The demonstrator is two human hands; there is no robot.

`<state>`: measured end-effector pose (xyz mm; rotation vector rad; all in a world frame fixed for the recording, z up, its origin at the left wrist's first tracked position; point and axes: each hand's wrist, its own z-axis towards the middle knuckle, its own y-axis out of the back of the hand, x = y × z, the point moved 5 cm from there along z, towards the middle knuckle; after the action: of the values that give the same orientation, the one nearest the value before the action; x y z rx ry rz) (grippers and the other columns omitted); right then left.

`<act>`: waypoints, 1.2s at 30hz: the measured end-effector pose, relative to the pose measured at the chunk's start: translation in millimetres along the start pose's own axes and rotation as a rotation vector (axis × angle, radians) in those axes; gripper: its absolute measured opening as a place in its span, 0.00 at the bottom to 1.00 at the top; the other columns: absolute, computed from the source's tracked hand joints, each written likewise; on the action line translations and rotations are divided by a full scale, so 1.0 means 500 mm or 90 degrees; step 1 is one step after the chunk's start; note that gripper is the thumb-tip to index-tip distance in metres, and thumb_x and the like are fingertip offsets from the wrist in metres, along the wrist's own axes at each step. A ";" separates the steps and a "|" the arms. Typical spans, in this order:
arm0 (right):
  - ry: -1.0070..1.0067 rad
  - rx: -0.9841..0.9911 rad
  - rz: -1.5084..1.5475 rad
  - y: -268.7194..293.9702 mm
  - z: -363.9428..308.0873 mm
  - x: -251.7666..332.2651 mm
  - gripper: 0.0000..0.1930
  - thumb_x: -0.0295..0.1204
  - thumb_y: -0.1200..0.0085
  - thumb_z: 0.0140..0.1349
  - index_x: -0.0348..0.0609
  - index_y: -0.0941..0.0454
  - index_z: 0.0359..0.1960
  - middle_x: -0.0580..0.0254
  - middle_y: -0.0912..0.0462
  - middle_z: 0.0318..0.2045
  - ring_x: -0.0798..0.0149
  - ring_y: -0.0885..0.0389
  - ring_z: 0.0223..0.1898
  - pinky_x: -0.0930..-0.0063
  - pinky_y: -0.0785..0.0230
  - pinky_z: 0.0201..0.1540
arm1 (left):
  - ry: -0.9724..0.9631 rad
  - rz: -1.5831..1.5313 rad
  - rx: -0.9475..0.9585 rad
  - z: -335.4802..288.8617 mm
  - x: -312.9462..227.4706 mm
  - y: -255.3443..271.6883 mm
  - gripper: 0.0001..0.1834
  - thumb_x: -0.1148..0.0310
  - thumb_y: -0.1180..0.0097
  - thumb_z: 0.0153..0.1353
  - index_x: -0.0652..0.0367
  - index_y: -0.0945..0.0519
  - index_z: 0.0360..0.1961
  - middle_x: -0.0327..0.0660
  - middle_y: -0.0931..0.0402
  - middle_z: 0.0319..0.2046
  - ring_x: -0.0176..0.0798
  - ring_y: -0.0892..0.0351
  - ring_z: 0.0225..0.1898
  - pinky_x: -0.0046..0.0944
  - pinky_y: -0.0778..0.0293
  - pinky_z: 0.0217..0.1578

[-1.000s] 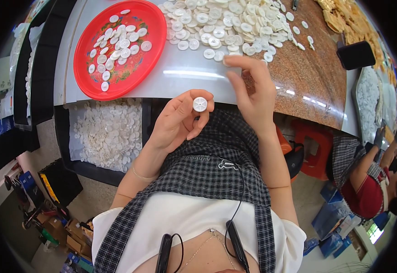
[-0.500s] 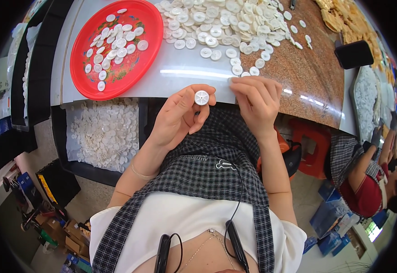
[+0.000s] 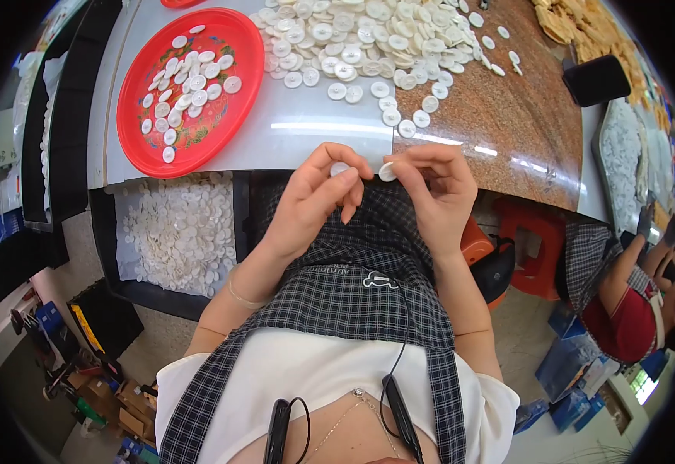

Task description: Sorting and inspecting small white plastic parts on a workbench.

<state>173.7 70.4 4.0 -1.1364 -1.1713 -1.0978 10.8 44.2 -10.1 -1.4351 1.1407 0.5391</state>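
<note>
Just in front of the table's near edge, my left hand (image 3: pixel 306 197) is closed on a small white plastic gear (image 3: pixel 339 168), partly covered by the thumb. Close beside it, my right hand (image 3: pixel 442 189) pinches a second white gear (image 3: pixel 387 172), tilted so that its face and rim show. The two gears are apart from each other. Beyond my hands, a heap of similar white gears (image 3: pixel 422 42) spreads over the table, a few lying loose at its near side. More gears (image 3: pixel 197 81) lie scattered in a round red tray (image 3: pixel 140 151) at the left.
A black bin (image 3: pixel 190 305) of white plastic parts sits below the table edge at left. Toward the right stand a black box-like object (image 3: pixel 599 80) and a tray of whitish parts (image 3: pixel 623 162). A red stool (image 3: pixel 527 255) is under the table; another person (image 3: pixel 623 309) works at far right.
My right hand has drawn back from the loose gears at the table edge with a gear in its fingers. The gear in my left hand has turned and sits deeper behind the thumb.
</note>
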 end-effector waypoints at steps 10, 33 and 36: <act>-0.018 -0.053 -0.096 0.002 0.011 0.012 0.14 0.20 0.40 0.58 0.36 0.25 0.45 0.60 0.14 0.39 0.69 0.19 0.43 0.77 0.30 0.48 | 0.079 -0.260 0.059 0.003 0.016 -0.031 0.22 0.54 0.58 0.73 0.60 0.37 0.58 0.39 0.29 0.36 0.27 0.34 0.30 0.26 0.36 0.26; 0.375 0.005 -0.486 0.021 -0.011 0.007 0.15 0.19 0.32 0.46 0.43 0.18 0.37 0.65 0.16 0.34 0.62 0.19 0.38 0.72 0.28 0.37 | 0.032 -0.264 0.032 0.002 0.004 -0.018 0.22 0.53 0.62 0.74 0.62 0.31 0.53 0.38 0.29 0.36 0.28 0.35 0.30 0.27 0.36 0.28; 0.296 -0.018 -0.424 0.020 -0.001 -0.002 0.14 0.18 0.33 0.47 0.41 0.18 0.36 0.65 0.17 0.31 0.62 0.20 0.35 0.74 0.27 0.34 | -0.075 -0.157 -0.038 0.004 -0.047 0.021 0.22 0.53 0.62 0.74 0.63 0.31 0.52 0.36 0.31 0.32 0.27 0.36 0.27 0.26 0.37 0.28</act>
<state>183.8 71.2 2.3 -0.4522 -1.1780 -1.7740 -7.6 55.4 4.0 -1.5484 0.8470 0.4788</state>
